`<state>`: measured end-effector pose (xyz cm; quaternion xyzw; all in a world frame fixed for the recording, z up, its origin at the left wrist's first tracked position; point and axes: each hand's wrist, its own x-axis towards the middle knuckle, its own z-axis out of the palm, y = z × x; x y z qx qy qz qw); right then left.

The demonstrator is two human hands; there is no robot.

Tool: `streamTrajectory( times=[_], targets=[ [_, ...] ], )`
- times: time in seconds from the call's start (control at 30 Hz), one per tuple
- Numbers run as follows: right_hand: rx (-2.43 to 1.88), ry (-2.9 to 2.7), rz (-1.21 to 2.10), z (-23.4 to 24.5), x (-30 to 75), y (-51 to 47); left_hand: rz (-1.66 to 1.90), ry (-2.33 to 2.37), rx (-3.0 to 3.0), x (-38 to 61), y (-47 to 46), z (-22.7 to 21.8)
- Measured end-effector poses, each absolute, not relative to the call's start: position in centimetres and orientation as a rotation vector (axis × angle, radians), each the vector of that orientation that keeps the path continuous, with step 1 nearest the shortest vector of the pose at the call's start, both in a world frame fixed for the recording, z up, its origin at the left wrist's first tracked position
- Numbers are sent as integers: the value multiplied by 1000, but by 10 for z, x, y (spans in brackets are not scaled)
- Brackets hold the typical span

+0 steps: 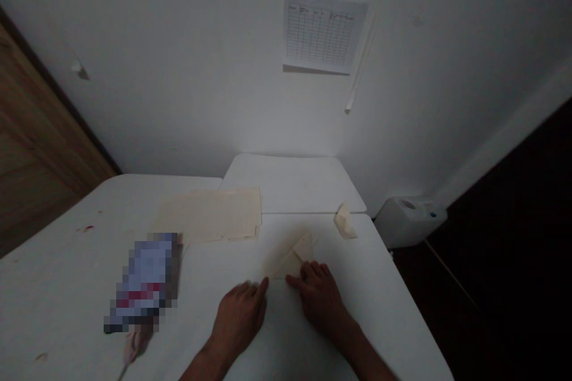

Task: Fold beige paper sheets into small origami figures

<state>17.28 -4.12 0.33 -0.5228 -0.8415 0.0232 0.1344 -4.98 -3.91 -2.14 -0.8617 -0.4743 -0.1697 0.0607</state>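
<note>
A cream sheet of paper folded into a triangle (pixel 292 256) lies on the white table (pixel 67 262). My left hand (pixel 240 317) rests flat on the table, its fingertips at the paper's near left corner. My right hand (pixel 319 297) lies flat too, fingers stretched out and pressing the paper's near right edge. Neither hand holds anything.
A stack of cream sheets (pixel 210 214) lies further back on the left. A small folded paper piece (pixel 345 221) sits near the right edge. A blurred-out flat object (pixel 143 280) lies at left. A second white surface (pixel 292 181) adjoins behind. A printed table sheet (pixel 322 33) hangs on the wall.
</note>
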Motion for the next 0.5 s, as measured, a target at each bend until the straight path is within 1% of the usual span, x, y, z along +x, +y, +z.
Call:
streamTrajectory(
  times=[0.13, 0.23, 0.33, 0.5],
  targets=[
    [-1498, -2428, 70, 3, 171, -42, -582, -1355, -2602, -48, -38, -28],
    [-1493, -2420, 73, 4, 169, -42, -615, -1205, -2736, -48, -36, -31],
    [-1495, -2422, 63, 5, 166, -43, -554, -1110, -2868, -48, -34, -28],
    [-1512, -2407, 64, 7, 165, -44, -452, -1121, -2897, -47, -35, -19]
  ],
)
